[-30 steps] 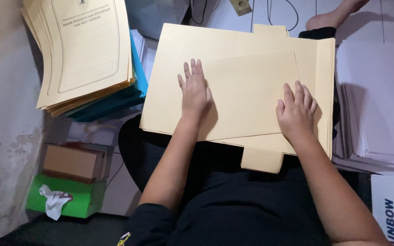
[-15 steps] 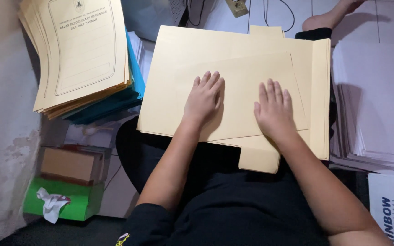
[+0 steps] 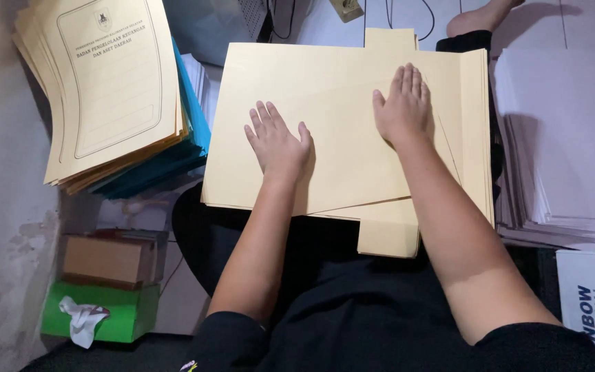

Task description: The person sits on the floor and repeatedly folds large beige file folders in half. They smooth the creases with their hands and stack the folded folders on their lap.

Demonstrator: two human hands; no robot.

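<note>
1. Manila card fills the middle of the head view: a large cream folder [image 3: 342,131] lies opened flat across the person's lap, with one tab jutting past its far edge and another past its near edge.
2. Left hand [image 3: 278,141] rests palm down on the folder's left half, its fingers [image 3: 264,117] spread and straight, gripping nothing; the card lies directly under them and runs on well beyond their tips.
3. Right hand [image 3: 402,107] lies flat on the upper right part, fingers [image 3: 408,77] held together and pointing away from the body, likewise closed on nothing. They press a folded-over flap whose slanted edge runs just to the right of the wrist.
4. To the left, a stack of printed cream folders [image 3: 108,83] sits on teal ones [image 3: 191,138], near the open folder's left edge but apart from it.
5. On the right stands a pile of pale sheets [image 3: 562,138].
6. Lower left on the floor: a brown box [image 3: 105,258] above a green tissue box [image 3: 115,313].
</note>
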